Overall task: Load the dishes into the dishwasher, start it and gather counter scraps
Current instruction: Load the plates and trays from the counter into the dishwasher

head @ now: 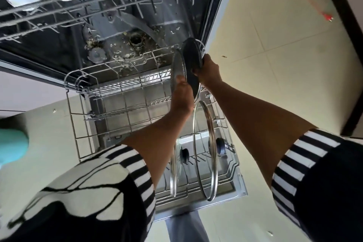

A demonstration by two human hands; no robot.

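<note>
Lower rack (78, 124), pulled out: 2 glass lids (204, 163) stand at its near end. Left grip (181, 94) clasps grey plate (177, 65); right grip (209, 70) clasps dark plate (191, 57); both plates over the rack's far end. Judged: loading part-done; start and scraps outstanding.

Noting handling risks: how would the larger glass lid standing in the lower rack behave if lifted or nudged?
The larger glass lid looks rigid and probably breakable, being clear glass in a metal rim. Standing on edge in the rack, it could tip or roll if nudged. Its dark knob likely offers the surest grip.
</note>
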